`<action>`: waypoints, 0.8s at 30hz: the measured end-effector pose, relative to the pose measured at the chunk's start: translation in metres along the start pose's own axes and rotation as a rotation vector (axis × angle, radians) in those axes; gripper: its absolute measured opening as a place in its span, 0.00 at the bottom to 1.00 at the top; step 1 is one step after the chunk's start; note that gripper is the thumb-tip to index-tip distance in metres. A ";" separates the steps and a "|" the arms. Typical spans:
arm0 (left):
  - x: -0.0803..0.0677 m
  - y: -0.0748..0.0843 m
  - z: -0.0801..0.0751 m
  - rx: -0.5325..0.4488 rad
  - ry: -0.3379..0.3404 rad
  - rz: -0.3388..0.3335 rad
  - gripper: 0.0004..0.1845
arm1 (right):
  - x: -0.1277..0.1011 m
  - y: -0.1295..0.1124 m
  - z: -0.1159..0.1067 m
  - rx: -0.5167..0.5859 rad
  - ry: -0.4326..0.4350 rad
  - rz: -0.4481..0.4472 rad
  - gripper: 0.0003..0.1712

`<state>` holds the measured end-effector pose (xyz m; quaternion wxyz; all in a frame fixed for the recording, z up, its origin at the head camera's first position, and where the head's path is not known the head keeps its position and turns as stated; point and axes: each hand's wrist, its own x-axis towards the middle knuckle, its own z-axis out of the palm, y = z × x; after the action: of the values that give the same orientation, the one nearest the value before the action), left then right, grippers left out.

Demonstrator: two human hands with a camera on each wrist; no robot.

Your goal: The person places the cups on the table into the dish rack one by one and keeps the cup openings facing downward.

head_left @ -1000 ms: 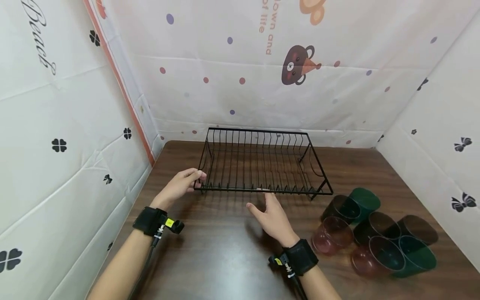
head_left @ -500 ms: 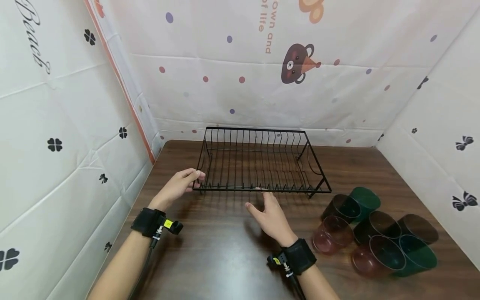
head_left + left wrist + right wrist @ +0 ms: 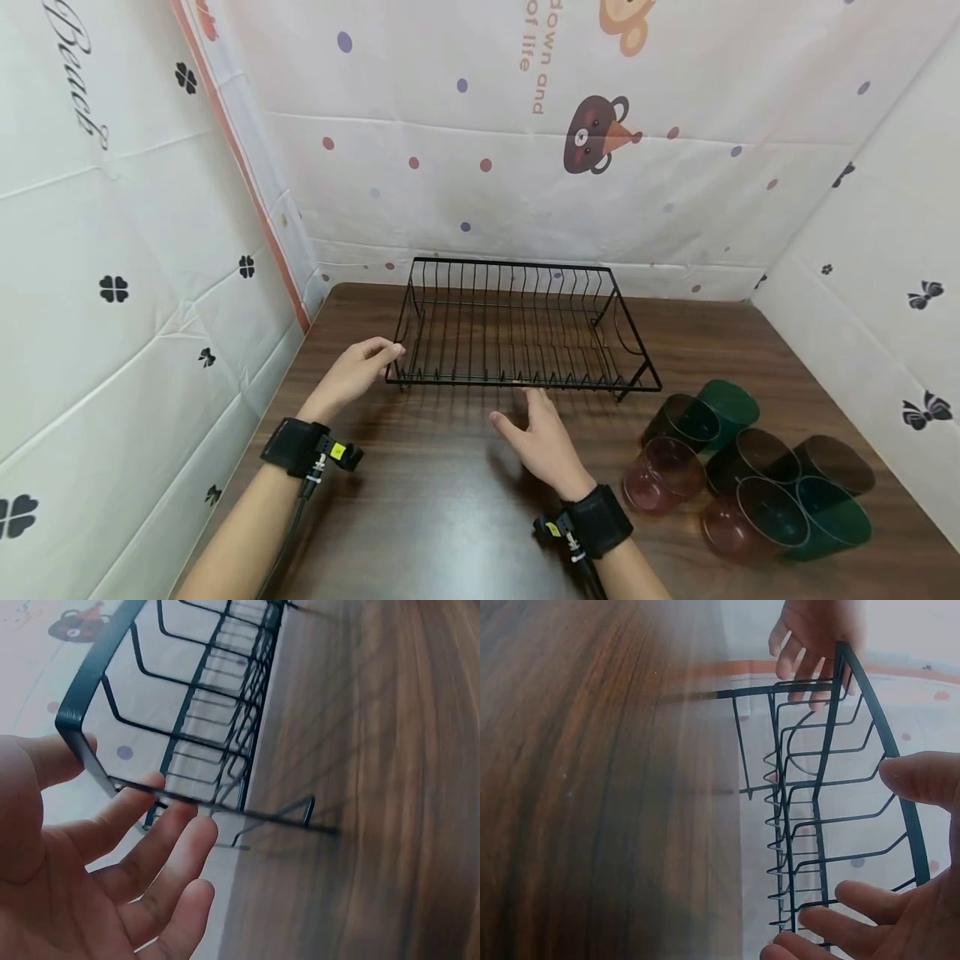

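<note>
Little has moved since the earlier frames: our left hand (image 3: 358,372) has eased its fingertips slightly off the near-left corner of the wire dish rack (image 3: 517,329), and the rack sits a shade farther from us on the bench (image 3: 450,500).

We see the black rack standing upright on the dark wooden bench, at about 12 o'clock from our hands, near the back wall. Our left hand lies at about 10 o'clock, its fingers relaxed and loosely spread, their tips just beside the rack's corner post; in the left wrist view the fingers (image 3: 161,855) lie right against the lower front wire, though we cannot tell whether they press on it. Our right hand (image 3: 542,442) rests at the middle of the bench, at about 6 o'clock from the rack, fingers straight and spread, the fingertips reaching the rack's front rail. In the right wrist view the thumb and fingers (image 3: 922,780) stand open on either side of the top rail without closing on it.

At about 3 o'clock, well apart from the rack, a cluster of plastic cups (image 3: 750,479) lies on its side: green, dark brown and reddish ones, touching one another.
</note>
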<state>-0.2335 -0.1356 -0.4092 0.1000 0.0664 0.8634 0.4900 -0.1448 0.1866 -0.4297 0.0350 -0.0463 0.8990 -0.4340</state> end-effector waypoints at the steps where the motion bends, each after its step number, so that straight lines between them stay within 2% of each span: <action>1: -0.001 0.001 -0.001 0.018 0.011 -0.002 0.31 | -0.002 0.000 0.000 -0.011 0.007 -0.009 0.47; 4: -0.005 0.002 -0.003 0.059 0.040 -0.009 0.32 | -0.009 -0.001 -0.004 -0.067 0.043 -0.040 0.42; 10: -0.008 0.001 -0.003 0.094 0.076 0.019 0.31 | -0.041 -0.009 -0.024 -0.189 0.142 -0.078 0.25; 16: -0.013 0.003 -0.001 0.155 0.129 0.067 0.30 | -0.087 -0.018 -0.056 -0.277 0.326 -0.180 0.11; 20: -0.015 0.004 -0.002 0.158 0.153 0.077 0.30 | -0.114 -0.015 -0.080 -0.338 0.474 -0.210 0.09; 24: -0.015 0.004 -0.003 0.150 0.175 0.086 0.29 | -0.131 -0.003 -0.104 -0.443 0.560 -0.139 0.12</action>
<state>-0.2196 -0.1393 -0.4024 -0.0023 0.0676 0.8995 0.4316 -0.0251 0.2801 -0.3596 -0.2532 0.0067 0.9407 -0.2258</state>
